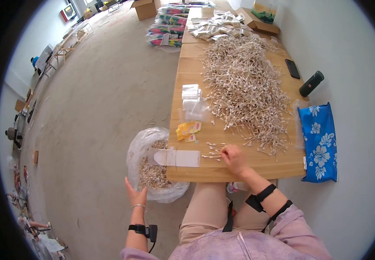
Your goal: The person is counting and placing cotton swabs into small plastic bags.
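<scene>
My right hand (234,158) rests near the table's front edge, its fingers closed on the ends of a few loose cotton swabs (213,149) that point left. Just beyond it spreads a big heap of cotton swabs (246,82). At the left, my left hand (135,193) is held with thumb and fingers apart and nothing in it, beside the rim of a clear plastic bag (135,149). More cotton swabs (153,175) fill that bag, below the table's edge. A translucent plastic strip (183,158) lies on the tabletop and juts out over the bag.
Small clear plastic bags (192,102) and yellow cards (189,129) lie along the table's left side. White packets (220,26) are piled far back. On the right are a phone (292,68), a dark green bottle (311,83) and a blue floral pouch (319,143) near the wall.
</scene>
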A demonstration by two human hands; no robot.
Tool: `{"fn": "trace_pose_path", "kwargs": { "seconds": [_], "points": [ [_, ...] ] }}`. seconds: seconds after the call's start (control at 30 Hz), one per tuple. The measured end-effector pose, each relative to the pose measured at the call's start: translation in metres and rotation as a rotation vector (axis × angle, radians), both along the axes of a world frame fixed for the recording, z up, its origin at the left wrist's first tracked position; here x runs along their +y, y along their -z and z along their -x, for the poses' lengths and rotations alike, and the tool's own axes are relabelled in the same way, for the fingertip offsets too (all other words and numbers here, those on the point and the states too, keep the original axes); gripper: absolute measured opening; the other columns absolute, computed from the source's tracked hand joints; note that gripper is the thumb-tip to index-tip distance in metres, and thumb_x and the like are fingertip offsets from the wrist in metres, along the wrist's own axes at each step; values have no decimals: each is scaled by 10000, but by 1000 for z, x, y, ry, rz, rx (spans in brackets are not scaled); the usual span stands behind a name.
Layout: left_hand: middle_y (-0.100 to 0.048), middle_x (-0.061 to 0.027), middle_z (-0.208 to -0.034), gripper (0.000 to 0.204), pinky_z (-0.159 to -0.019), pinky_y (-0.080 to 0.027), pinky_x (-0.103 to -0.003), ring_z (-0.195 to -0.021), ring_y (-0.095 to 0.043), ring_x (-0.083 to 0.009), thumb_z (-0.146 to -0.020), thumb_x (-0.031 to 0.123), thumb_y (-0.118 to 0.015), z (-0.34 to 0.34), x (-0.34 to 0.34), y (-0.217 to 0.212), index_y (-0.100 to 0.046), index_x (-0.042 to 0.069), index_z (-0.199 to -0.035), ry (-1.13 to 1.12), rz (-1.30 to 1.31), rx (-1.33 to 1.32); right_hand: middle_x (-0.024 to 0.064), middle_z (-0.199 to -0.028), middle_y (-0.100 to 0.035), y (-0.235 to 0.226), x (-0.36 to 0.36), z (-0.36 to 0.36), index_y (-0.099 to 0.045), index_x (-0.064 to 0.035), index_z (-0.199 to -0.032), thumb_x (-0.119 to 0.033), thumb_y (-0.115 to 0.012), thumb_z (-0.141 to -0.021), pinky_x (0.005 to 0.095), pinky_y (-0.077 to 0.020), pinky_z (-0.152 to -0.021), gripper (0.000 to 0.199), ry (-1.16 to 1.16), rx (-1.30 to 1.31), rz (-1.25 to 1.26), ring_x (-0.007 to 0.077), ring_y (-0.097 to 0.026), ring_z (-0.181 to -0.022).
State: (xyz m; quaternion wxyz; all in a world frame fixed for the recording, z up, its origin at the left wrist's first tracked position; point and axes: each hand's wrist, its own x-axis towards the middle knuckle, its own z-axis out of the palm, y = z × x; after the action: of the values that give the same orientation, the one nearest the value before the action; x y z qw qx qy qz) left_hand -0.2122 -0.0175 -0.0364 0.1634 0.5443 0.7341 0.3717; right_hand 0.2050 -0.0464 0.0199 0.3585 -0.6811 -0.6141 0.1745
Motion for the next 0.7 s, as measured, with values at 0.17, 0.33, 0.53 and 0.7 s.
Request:
{"fn": "trace_pose_path", "kwargs": {
  "seconds": [0.17, 0.33, 0.53, 0.7],
  "points": [
    [-624, -107, -1077, 311, -860, -467, -369, -1022, -578, -262, -744, 11, -642, -74, 12, -33, -617, 46, -1051, 470, 3, -38, 58, -893, -605, 5, 11, 16, -626, -90, -854, -157, -677, -779, 385, -448, -811, 113, -57, -257, -54, 255, -550, -934],
    [-615, -112, -1027, 236, -846, -470, -381, -975, -568, -295, -774, 25, -647, -163, 17, -53, -637, 51, -1008, 823, -122, -6, 45, -925, -582, 0, -6, 11, -646, -100, -853, -136, -709, -741, 380, -433, -835, 134, -3, -280, -91, 256, -523, -954],
    [-594, -110, -982, 204, -857, -464, -385, -976, -541, -308, -744, 45, -691, -226, 35, -38, -652, 59, -944, 882, -141, 20, 40, -910, -564, 10, -14, 3, -648, -103, -826, -138, -716, -729, 373, -426, -828, 124, 42, -345, -76, 252, -511, -924],
    [-578, -107, -949, 140, -833, -461, -381, -944, -531, -307, -722, 35, -706, -236, 36, -32, -656, 51, -851, 906, -85, 22, 39, -905, -549, 18, -8, 3, -638, -111, -814, -145, -702, -739, 380, -419, -817, 105, 113, -315, -40, 248, -505, -920]
  ]
}}
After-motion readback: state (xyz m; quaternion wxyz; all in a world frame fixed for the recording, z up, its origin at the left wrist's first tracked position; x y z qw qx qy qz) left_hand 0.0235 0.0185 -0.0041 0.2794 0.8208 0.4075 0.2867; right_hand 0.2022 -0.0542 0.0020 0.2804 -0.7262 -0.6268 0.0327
